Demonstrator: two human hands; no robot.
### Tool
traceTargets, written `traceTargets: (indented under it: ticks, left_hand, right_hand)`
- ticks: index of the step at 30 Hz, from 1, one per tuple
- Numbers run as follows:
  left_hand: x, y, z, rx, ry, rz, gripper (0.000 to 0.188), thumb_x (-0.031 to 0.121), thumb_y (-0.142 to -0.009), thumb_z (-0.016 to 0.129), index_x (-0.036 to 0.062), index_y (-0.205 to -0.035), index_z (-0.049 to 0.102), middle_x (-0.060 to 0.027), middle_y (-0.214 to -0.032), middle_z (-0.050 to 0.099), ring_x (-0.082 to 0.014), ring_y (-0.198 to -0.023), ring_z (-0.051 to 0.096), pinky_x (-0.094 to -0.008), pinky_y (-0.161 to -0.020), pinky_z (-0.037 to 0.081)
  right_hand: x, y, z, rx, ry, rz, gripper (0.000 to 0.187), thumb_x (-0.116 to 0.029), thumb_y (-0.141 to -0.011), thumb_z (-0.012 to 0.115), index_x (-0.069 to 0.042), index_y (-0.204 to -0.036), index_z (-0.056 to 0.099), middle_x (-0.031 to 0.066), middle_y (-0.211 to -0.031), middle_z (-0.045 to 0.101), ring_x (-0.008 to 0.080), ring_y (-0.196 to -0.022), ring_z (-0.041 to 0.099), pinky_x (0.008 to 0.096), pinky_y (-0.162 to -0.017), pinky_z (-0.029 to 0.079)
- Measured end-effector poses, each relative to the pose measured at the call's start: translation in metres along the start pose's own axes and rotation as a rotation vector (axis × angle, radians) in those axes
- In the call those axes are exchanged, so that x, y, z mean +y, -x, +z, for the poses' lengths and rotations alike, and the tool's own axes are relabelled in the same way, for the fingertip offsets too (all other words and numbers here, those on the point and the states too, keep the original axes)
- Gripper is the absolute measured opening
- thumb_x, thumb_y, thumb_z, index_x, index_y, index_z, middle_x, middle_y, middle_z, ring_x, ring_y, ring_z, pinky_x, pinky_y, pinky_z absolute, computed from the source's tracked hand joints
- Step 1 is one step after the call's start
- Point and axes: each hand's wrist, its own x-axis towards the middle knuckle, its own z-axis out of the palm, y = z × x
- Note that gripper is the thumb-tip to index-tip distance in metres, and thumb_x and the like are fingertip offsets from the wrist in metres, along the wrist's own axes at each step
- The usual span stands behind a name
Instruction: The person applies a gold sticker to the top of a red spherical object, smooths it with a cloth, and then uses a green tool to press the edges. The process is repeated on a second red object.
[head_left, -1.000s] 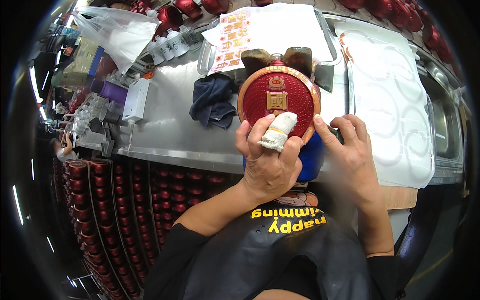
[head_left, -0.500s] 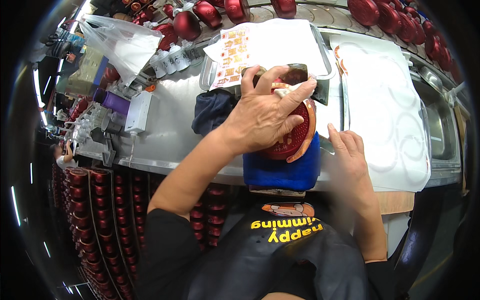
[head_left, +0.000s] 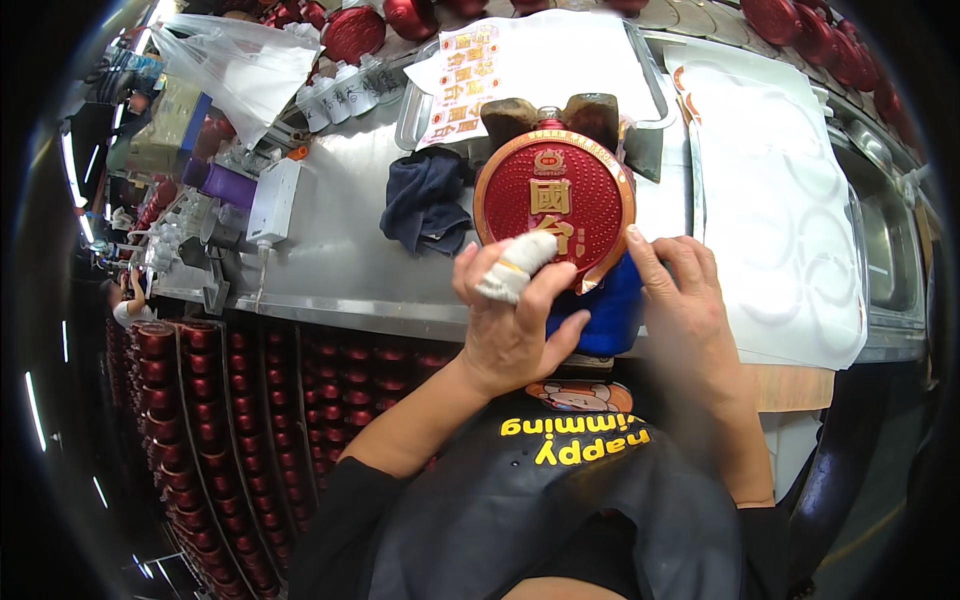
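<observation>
A round, flat red bottle (head_left: 505, 205) with raised gold characters lies on a folded blue cloth (head_left: 612, 305), its neck between two dark blocks (head_left: 590, 112) of a stand. An orange-gold strip (head_left: 484, 180) runs round its rim; its lower right end stands a little off the edge. My left hand (head_left: 505, 325) is over the bottle's lower edge, fingers apart, a white cloth wrap (head_left: 520, 265) covering one finger. My right hand (head_left: 690, 300) is at the right side, fingers stretched out, index fingertip at the rim strip. Blur covers part of that hand.
A dark blue rag (head_left: 425, 200) lies left of the bottle. Behind it stands a metal tray (head_left: 410, 125) with printed label sheets (head_left: 460, 85). To the right, white backing sheets (head_left: 775, 220) carry curved outlines. Small clear bottles (head_left: 345, 92) and a white box (head_left: 277, 205) are at left.
My left hand has moved from the bottle's top down toward me, uncovering the bottle's face and the strip. My right hand stays close to the right rim, its index fingertip slightly higher and further left.
</observation>
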Motion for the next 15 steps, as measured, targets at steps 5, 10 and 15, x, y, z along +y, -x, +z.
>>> traceTargets:
  ticks: [5, 10, 15]
  left_hand:
    - [0.0, -0.001, 0.014, -0.012, -0.085, -0.034, 0.032, 0.021, -0.079, 0.08, 0.0137, -0.105, 0.063, -0.0128, -0.133, 0.057, -0.036, -0.129, 0.044, -0.0596, -0.112, 0.025]
    - [0.001, -0.007, 0.002, 0.05, -0.041, 0.078, 0.028, 0.02, -0.078, 0.076, 0.0123, -0.102, 0.063, -0.0122, -0.129, 0.061, -0.0346, -0.127, 0.046, -0.0574, -0.112, 0.026]
    - [0.006, -0.011, 0.008, 0.043, 0.029, 0.008, 0.036, 0.02, -0.077, 0.079, 0.0143, -0.109, 0.064, -0.0123, -0.133, 0.058, -0.0362, -0.129, 0.044, -0.0576, -0.113, 0.023]
  right_hand:
    - [-0.01, 0.005, 0.01, -0.054, 0.085, 0.043, 0.076, 0.008, -0.079, 0.061, -0.01, -0.152, 0.054, 0.0128, -0.117, 0.058, 0.0337, -0.113, 0.055, 0.0461, -0.094, 0.05]
    - [-0.009, 0.005, 0.01, -0.05, 0.051, 0.062, 0.077, 0.009, -0.079, 0.061, -0.012, -0.153, 0.054, 0.0129, -0.112, 0.059, 0.0323, -0.108, 0.056, 0.0465, -0.092, 0.05]
    - [-0.008, 0.006, 0.01, -0.047, 0.018, 0.053, 0.077, 0.009, -0.08, 0.061, -0.011, -0.154, 0.053, 0.0137, -0.111, 0.059, 0.0326, -0.105, 0.056, 0.0464, -0.092, 0.05]
